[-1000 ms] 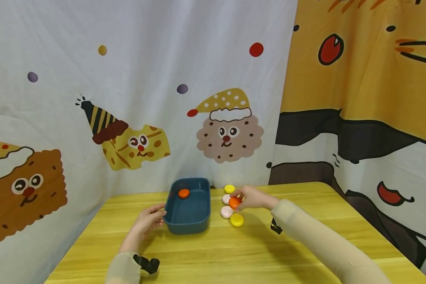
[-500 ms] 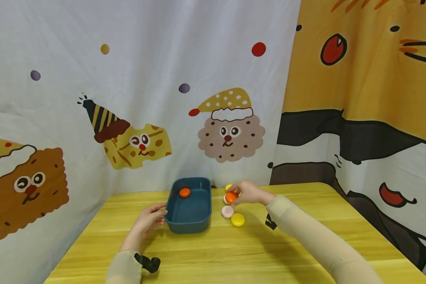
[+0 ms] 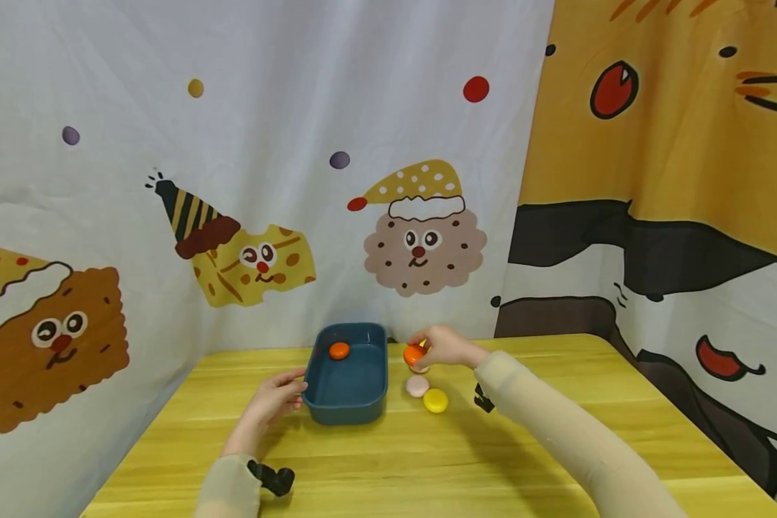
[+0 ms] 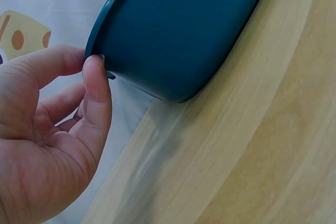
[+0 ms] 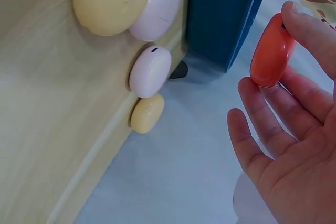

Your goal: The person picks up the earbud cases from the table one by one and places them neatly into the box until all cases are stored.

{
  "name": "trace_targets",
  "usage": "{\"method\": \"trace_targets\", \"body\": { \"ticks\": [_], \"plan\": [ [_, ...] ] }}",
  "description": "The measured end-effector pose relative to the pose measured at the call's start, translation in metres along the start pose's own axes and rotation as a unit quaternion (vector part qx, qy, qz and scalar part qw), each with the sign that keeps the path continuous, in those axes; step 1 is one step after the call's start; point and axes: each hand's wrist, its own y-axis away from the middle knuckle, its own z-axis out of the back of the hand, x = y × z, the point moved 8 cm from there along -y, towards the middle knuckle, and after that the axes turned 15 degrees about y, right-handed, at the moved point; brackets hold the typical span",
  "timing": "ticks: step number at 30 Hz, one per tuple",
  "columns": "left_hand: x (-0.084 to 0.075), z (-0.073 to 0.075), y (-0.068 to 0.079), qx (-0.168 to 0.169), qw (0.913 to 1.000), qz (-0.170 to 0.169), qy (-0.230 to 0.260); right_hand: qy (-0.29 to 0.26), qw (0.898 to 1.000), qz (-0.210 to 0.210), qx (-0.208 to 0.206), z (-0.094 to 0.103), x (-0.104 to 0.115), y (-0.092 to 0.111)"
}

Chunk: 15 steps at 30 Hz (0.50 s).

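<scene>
My right hand [image 3: 452,347] pinches an orange rounded disc [image 5: 272,53] between thumb and fingertips. In the right wrist view the disc is raised off the table, beside the dark blue bin's wall [image 5: 223,19]. My left hand [image 3: 272,400] pinches the rim at the left side of the blue bin [image 3: 346,388]; the left wrist view shows thumb and finger at its edge [image 4: 93,38]. A second orange disc [image 3: 339,351] lies inside the bin, toward the back left. Right of the bin lie a pale pink disc [image 3: 417,386] and a yellow disc [image 3: 436,401].
Behind these, another pale pink disc [image 5: 150,72] and a smaller-looking yellow disc [image 5: 147,114] lie near the table's back edge, mostly covered by the right hand in the head view. A printed curtain [image 3: 285,144] hangs behind the wooden table [image 3: 362,475].
My right hand has lifted the orange disc from among the others and carried it left and back, toward the bin. The left hand keeps its hold on the rim.
</scene>
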Motion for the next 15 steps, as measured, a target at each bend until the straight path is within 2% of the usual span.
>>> {"method": "trace_targets", "body": {
  "ticks": [4, 9, 15],
  "plan": [
    [-0.001, 0.0, -0.002, 0.002, 1.0, -0.002, -0.001, -0.002, 1.0, 0.005, -0.009, 0.004, 0.002, -0.006],
    [0.0, 0.001, -0.003, 0.004, 1.0, -0.005, -0.001, -0.014, 1.0, -0.016, -0.013, 0.006, -0.002, -0.015],
    [0.0, 0.0, -0.002, 0.002, 1.0, -0.004, -0.004, -0.016, 1.0, -0.018, -0.016, 0.009, -0.004, -0.021]
  ]
}}
